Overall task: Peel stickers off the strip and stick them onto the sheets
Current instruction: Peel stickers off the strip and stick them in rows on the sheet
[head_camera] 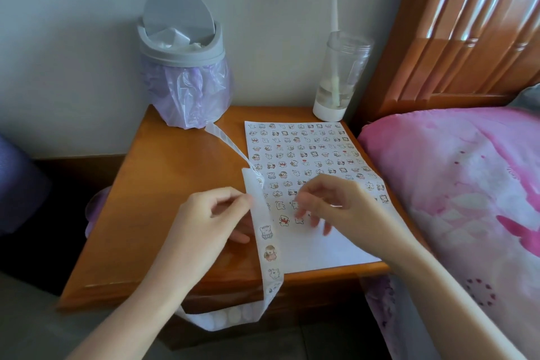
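Worktop (175,184): wooden, centre frame, against a pale wall; pink bed (453,184) at right.
Left hand (216,213): thumb and fingers pinch the strip (270,242), which drapes over the front edge.
Right hand (330,204): hovers low over the sheet (306,149), fingers bent down and blurred; cannot tell whether they hold a sticker.
Sheet: flat on the worktop, lower rows partly hidden by the hands.

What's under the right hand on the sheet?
The right hand hovers over the sheet, at its lower sticker rows; stickers show beside its fingers. Whatever lies beneath the palm, and whether it holds a sticker, is hidden.
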Tool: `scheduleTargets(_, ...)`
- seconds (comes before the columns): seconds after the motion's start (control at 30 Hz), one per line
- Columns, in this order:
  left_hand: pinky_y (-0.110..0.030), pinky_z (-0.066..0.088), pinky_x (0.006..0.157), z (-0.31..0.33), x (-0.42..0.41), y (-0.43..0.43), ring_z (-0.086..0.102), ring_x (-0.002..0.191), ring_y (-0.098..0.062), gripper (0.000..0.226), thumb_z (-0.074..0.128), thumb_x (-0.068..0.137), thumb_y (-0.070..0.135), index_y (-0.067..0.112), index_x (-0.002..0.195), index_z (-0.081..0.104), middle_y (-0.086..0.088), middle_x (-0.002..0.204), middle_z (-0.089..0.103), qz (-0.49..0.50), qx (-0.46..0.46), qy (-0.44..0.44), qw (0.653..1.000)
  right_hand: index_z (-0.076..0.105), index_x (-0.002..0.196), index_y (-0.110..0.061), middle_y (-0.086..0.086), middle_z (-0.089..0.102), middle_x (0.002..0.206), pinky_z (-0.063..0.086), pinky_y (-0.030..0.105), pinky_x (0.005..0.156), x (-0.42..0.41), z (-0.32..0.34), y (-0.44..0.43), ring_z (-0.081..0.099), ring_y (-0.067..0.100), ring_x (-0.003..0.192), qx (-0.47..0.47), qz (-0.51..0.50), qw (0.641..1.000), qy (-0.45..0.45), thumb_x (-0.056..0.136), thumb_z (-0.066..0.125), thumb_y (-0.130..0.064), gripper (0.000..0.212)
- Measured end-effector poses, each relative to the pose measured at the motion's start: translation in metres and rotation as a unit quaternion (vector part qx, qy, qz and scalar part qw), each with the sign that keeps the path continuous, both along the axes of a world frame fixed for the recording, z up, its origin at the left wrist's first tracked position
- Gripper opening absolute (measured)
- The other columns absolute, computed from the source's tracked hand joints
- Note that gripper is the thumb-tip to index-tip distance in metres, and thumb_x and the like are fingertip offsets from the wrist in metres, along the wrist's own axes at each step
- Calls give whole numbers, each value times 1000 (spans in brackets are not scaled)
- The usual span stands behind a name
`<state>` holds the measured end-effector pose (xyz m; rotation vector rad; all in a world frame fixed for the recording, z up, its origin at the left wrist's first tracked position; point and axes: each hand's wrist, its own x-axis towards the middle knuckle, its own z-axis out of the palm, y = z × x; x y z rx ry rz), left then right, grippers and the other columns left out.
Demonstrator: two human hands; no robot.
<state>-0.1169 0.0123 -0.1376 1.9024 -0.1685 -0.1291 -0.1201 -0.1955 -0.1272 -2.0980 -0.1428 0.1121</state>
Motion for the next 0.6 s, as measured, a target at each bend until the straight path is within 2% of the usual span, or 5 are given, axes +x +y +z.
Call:
scheduleTargets(0.07, -16, 55, 59, 4, -2, 1, 71, 64, -10, 17, 55, 89, 29, 21, 86, 70, 14, 79, 73, 17, -34, -14, 999, 65, 92, -17, -3, 73, 84, 56, 25, 61, -8, 6, 16, 68, 12, 70, 49, 39, 998, -13, 82, 63, -36, 21)
scheduleTargets(0.17, -13, 53, 54, 6, -3, 0, 70, 67, -8, 16, 56, 89, 26, 19, 86, 70, 13, 77, 73, 37, -56, -34, 997, 64, 90, -15, -4, 75, 87, 57, 28, 68, -16, 10, 29, 69, 12, 75, 77, 51, 995, -23, 81, 69, -26, 15)
scheduleTargets(0.33, -14, 54, 55, 9, -5, -3, 70, 71, -4, 19, 54, 90, 27, 18, 84, 70, 10, 76, 73, 28, -70, -31, 997, 69, 85, -14, -3, 75, 85, 59, 28, 66, -20, 10, 33, 70, 16, 75, 88, 27, 995, -30, 81, 72, -15, 5)
scheduleTargets(0.47, -26, 60, 60, 16, -7, -7, 73, 70, -16, 26, 52, 88, 34, 17, 85, 72, -1, 75, 75, -5, -139, 54, 989, 70, 86, -12, -2, 75, 83, 57, 23, 64, -20, 11, 31, 70, 14, 72, 100, 2, 994, -37, 80, 72, -12, 7)
scheduleTargets(0.6, -24, 60, 66, 15, -8, -7, 73, 72, -14, 23, 57, 84, 31, 13, 85, 71, 2, 74, 74, -34, -100, 40, 994, 71, 87, -13, -2, 74, 80, 57, 22, 66, -22, 13, 31, 71, 12, 70, 100, -7, 994, -47, 80, 71, -11, 7)
